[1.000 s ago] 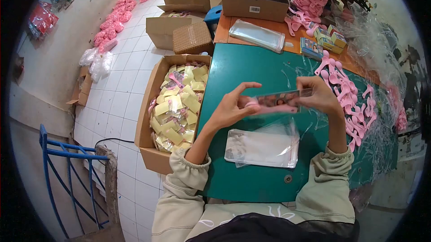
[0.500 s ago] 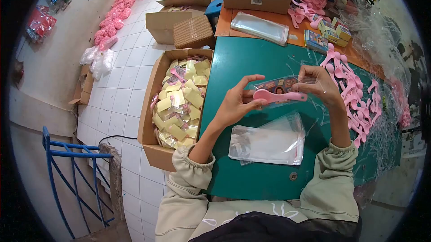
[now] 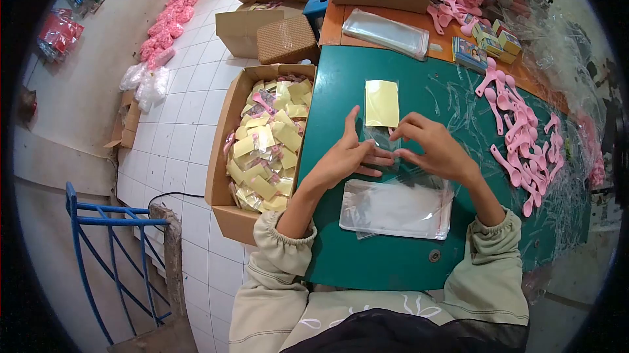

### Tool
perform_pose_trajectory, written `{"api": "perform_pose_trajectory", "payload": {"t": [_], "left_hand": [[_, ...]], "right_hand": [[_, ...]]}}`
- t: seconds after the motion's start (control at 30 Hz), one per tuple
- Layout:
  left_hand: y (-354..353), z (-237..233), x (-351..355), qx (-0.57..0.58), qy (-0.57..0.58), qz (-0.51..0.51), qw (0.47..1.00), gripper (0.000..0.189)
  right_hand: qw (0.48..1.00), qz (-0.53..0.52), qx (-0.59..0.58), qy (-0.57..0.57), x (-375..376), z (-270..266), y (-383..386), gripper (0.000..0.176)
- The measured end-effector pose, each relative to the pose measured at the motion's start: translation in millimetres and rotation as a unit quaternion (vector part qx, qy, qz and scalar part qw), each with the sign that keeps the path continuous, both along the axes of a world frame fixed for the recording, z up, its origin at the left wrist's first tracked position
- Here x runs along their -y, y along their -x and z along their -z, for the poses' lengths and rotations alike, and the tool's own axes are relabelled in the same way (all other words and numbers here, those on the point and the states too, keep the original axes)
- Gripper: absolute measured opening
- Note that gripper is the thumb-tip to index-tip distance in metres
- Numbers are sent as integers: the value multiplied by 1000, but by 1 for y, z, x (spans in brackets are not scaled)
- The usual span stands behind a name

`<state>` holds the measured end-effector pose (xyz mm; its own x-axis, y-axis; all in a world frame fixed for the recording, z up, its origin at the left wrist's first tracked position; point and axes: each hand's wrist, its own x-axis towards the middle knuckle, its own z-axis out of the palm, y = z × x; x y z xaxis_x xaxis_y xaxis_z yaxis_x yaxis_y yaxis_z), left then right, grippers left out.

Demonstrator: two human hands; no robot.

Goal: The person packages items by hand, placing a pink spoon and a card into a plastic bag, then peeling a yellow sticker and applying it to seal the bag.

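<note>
Packet (image 3: 381, 104), a clear sleeve with a yellow card, lies flat on green table (image 3: 357, 258), just beyond stack of clear bags (image 3: 396, 210); left hand (image 3: 346, 156) spread wide, fingertips pressing packet's near end, beyond stack's left corner; right hand (image 3: 434, 150) curled narrow, tips on same end, pinch or press cannot tell; carton (image 3: 237, 227) of filled packets left of stack; pink spoons (image 3: 517, 137) right of it.

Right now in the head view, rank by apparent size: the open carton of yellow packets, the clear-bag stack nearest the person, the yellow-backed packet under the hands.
1. open carton, clearly largest.
2. clear-bag stack.
3. yellow-backed packet, smallest, its near end hidden under the left hand and right hand.
</note>
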<state>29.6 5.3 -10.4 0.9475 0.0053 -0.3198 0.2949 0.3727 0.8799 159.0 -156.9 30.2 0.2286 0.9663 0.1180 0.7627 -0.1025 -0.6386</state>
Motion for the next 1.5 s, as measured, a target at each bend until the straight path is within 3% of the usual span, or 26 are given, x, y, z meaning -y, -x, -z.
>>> {"api": "perform_pose_trajectory", "payload": {"t": [0.27, 0.6, 0.8, 0.87, 0.9, 0.97, 1.03, 1.1, 1.17, 1.23, 1.3, 1.33, 1.37, 1.4, 1.47, 1.5], "left_hand": [[3, 5, -3, 1, 128, 21, 991, 68], [3, -6, 7, 21, 237, -40, 970, 71], [-1, -2, 6, 6, 217, -40, 975, 67], [-1, 6, 7, 16, 99, -29, 995, 67], [-2, 8, 8, 21, 39, -23, 999, 68], [-2, 7, 14, 35, 32, -26, 999, 69], [-3, 6, 15, 37, 23, -44, 998, 69], [-4, 6, 12, 25, 16, -80, 996, 67], [-2, 1, 10, 7, 15, -35, 999, 65], [-2, -8, 10, -14, 1, -3, 1000, 59], [-1, -5, 9, -1, 4, -3, 1000, 50], [-2, -3, 8, 6, 5, -3, 1000, 47], [-3, -2, 7, 9, 12, 7, 1000, 43], [-4, -1, 6, 13, 20, 17, 1000, 39], [-4, -1, 6, 15, 34, 26, 999, 34], [-5, -2, 6, 19, 41, 24, 999, 32]], "right_hand": [[999, 2, 9, -43, -8, 10, 21, 26], [975, 43, 193, -103, -11, 10, 34, 22], [960, 14, 248, -131, -12, 18, 35, 16], [957, -2, 248, -152, -14, 19, 36, 15], [968, -19, 209, -135, -14, 18, 34, 14], [985, -55, 130, -102, -11, 15, 26, 13], [995, -73, -43, -46, -7, 7, 20, 15], [982, -109, -155, -2, 0, -7, 8, 17], [965, -161, -205, 26, 10, -22, -16, 18], [942, -147, -301, 6, 28, -23, -54, 17], [950, -20, -312, 14, 54, -19, -97, 14], [986, 113, -113, 51, 74, -6, -125, 13], [962, 240, 94, 84, 86, 5, -145, 12], [909, 325, 234, 117, 89, 7, -143, 15], [720, 467, 484, 172, 103, 13, -133, 24], [863, 337, 369, 73, 111, 10, -146, 42]]}}
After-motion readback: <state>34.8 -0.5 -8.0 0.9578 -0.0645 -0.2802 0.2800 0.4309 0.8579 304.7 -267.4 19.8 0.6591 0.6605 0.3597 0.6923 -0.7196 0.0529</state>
